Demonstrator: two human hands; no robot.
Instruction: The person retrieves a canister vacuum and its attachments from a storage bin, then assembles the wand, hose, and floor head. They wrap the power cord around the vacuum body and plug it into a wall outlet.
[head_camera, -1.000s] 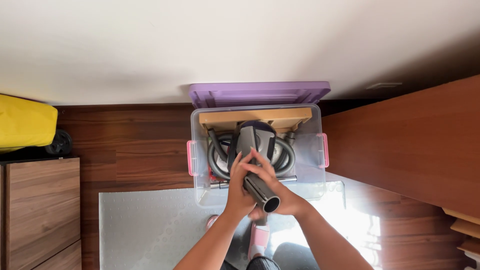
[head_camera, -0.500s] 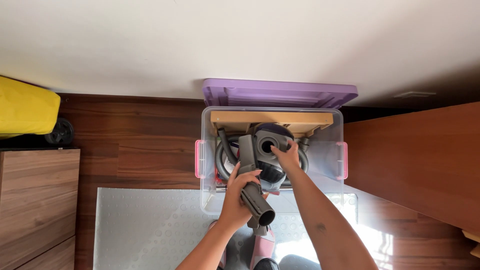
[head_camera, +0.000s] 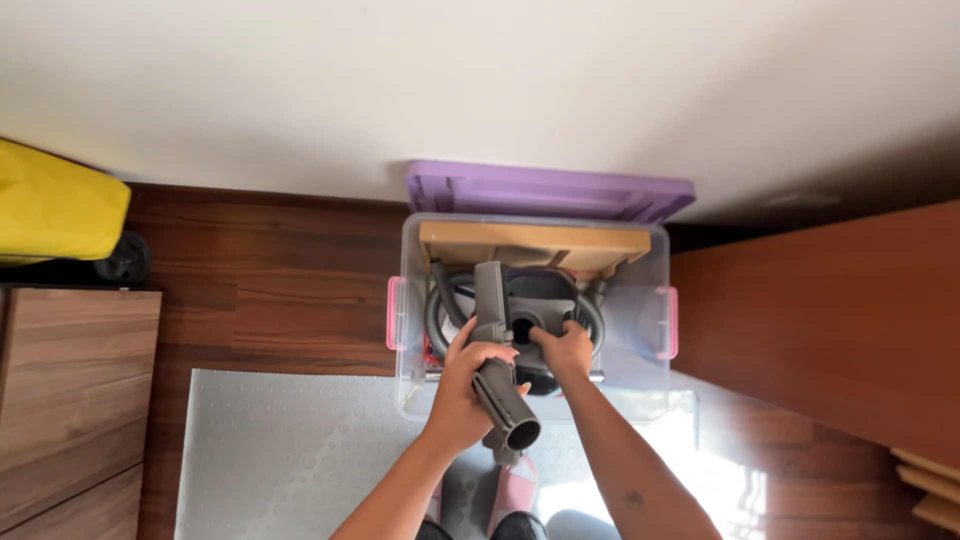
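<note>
A clear plastic storage box (head_camera: 640, 262) with pink latches stands on the wood floor against the wall. Inside lie a grey vacuum body (head_camera: 548, 296), a coiled grey hose (head_camera: 437, 318) and a wooden board (head_camera: 532, 242) at the far side. My left hand (head_camera: 470, 385) grips a grey vacuum tube attachment (head_camera: 497, 350) that points up out of the box, its open end towards me. My right hand (head_camera: 564, 350) rests on the vacuum body, fingers curled over its edge.
The box's purple lid (head_camera: 548, 190) leans against the white wall behind it. A pale dotted floor mat (head_camera: 300, 450) lies under me. A yellow object (head_camera: 55, 205) and a wooden drawer unit (head_camera: 70, 390) are at left, a brown cabinet (head_camera: 830, 320) at right.
My right hand let go of the tube and reached onto the vacuum body in the box. My left hand kept the tube and swung its end towards me.
</note>
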